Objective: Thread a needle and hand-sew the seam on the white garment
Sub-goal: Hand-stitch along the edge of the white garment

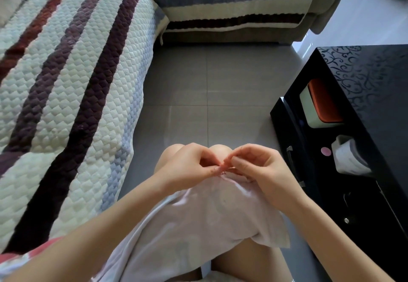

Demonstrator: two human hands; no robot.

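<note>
- Where the white garment [198, 215] is draped over the person's lap, its far edge is gathered up just above the knees, between the two hands.
- That edge is pinched between the thumb and forefinger of the left hand [192, 168], with the other fingers curled under.
- The same edge is pinched from the other side by the right hand [259, 167], its fingertips nearly touching those of the left. Whether a needle is also held there cannot be told, as it would be too fine to be seen.
- A small dark mark [223, 172], perhaps stitching, is seen at the edge just under the fingertips.
- The cloth is judged thin, light and limp. It would bunch and slide easily, so it is best taken close beside the seam and kept taut between the two pinches.
- A needle would be slippery and easily dropped, so a firm fingertip pinch is called for.
- A striped sofa cover [66, 72] is seen to the left and a black cabinet [364, 105] to the right.
</note>
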